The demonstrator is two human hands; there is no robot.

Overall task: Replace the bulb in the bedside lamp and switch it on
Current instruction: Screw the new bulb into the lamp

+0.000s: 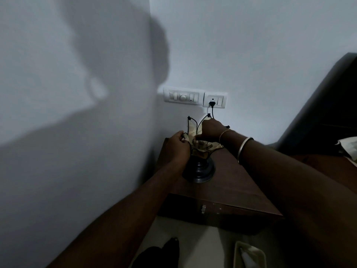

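Note:
The bedside lamp (199, 171) stands unlit on a dark wooden bedside table (231, 186), with a round dark base and a cream petal-shaped shade (192, 126) edged in black. My left hand (176, 147) grips the shade's left edge. My right hand (210, 130), bangles on its wrist, reaches down into the open top of the shade, fingers curled inside. The bulb is hidden by my fingers and the petals. The lamp's black cord runs up to a plug (212, 104) in the wall socket.
A white switch panel (183, 95) sits on the wall left of the socket plate (219, 100). The dark headboard (328, 105) and bed are at right. A drawer handle (203, 209) shows on the table's front. A pale box (249, 256) lies on the floor below.

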